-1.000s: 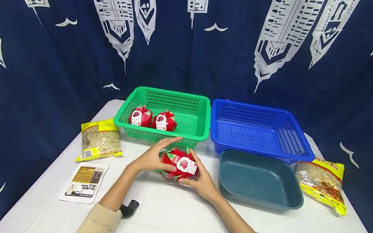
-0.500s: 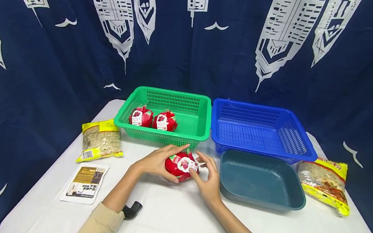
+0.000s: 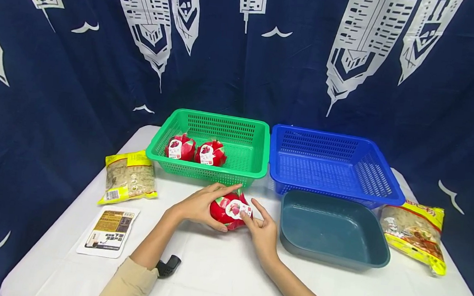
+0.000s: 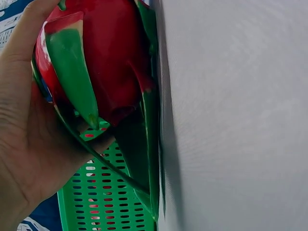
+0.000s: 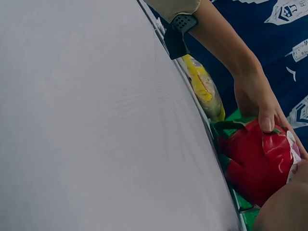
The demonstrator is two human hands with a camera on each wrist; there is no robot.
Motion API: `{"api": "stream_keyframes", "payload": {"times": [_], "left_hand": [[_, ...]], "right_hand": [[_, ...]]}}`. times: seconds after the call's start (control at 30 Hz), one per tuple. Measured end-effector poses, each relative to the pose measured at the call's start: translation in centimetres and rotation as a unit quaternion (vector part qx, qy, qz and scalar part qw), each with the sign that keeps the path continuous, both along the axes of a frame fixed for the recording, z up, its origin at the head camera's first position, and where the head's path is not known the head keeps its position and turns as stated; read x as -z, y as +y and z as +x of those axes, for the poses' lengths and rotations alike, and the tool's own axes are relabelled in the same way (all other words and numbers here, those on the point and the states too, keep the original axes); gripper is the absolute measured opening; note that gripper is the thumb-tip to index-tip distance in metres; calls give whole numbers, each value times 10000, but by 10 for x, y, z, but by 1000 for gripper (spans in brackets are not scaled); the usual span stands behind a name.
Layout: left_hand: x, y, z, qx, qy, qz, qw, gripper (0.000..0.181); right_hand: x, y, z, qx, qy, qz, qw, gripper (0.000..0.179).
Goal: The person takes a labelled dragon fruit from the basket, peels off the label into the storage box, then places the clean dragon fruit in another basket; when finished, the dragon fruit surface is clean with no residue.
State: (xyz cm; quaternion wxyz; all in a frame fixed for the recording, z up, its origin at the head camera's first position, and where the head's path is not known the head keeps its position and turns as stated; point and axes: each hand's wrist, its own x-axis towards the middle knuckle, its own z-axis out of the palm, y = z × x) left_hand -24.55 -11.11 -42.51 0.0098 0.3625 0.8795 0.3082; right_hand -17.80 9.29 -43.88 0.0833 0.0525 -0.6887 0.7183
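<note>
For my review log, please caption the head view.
Bare hands at a round, red, labelled dragon fruit, near a green plastic basket.

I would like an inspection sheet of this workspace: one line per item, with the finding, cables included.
Surface: white table, slightly creased.
Job's things: dragon fruit with a white label, in front of the green basket.
Clutter: two more fruits inside that basket; blue basket, dark tray, flat packet, left yellow bag, right yellow bag.
Hands: left hand grips the dragon fruit; right hand has its thumb at the white label, pinch unclear.
Cables: nothing seen.
Surroundings: dark blue curtain with white building prints.
</note>
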Motion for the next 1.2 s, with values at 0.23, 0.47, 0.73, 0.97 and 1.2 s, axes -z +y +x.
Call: {"api": "stream_keyframes", "payload": {"times": [0.23, 0.47, 0.73, 0.97, 1.2], "left_hand": [[1, 0, -1, -48, -125, 51, 9999, 102], [2, 0, -1, -48, -153, 139, 9998, 102], [0, -1, -3, -96, -308, 257, 9992, 99], [-3, -1, -6, -147, -445, 316, 9984, 99], [-1, 0, -1, -201, -549, 263, 9979, 99]], "right_hand": [[7, -1, -3, 316, -376, -909, 9946, 31], [8, -3, -2, 416, -371, -1301, 9899, 25], [-12, -7, 10, 426, -387, -1234, 9907, 22], [-56, 19, 15, 23, 847, -1512, 9849, 7], [-106, 129, -8, -983, -167, 1402, 9851, 22]]}}
